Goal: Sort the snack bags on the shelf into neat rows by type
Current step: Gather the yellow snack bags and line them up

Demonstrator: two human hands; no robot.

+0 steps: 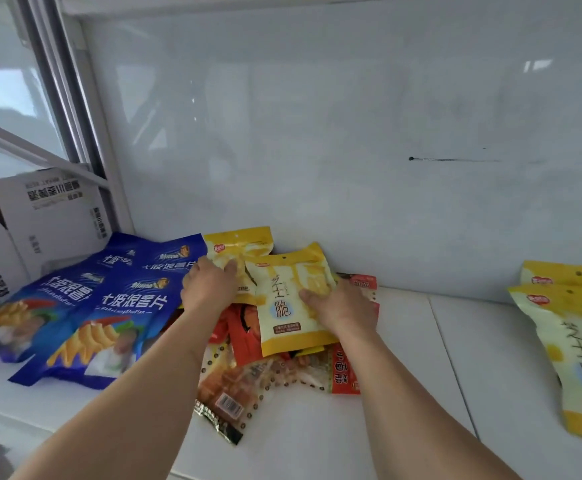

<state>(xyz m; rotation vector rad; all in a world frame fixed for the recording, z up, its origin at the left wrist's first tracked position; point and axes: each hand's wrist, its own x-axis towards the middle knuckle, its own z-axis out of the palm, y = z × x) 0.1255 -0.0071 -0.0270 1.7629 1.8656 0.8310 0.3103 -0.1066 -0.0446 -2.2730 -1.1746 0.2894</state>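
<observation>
Left hand (208, 287): gripped the rear yellow bag (237, 247).
Right hand (341, 308): held the front yellow bag (289, 306).
Blue bags (109, 306): left of both hands.
Red bags (244, 330): beneath them, on the shelf (404, 393).

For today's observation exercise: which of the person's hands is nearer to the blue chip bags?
Left. The left hand rests on a yellow snack bag right beside the blue chip bags; the right hand holds another yellow bag farther right.
</observation>
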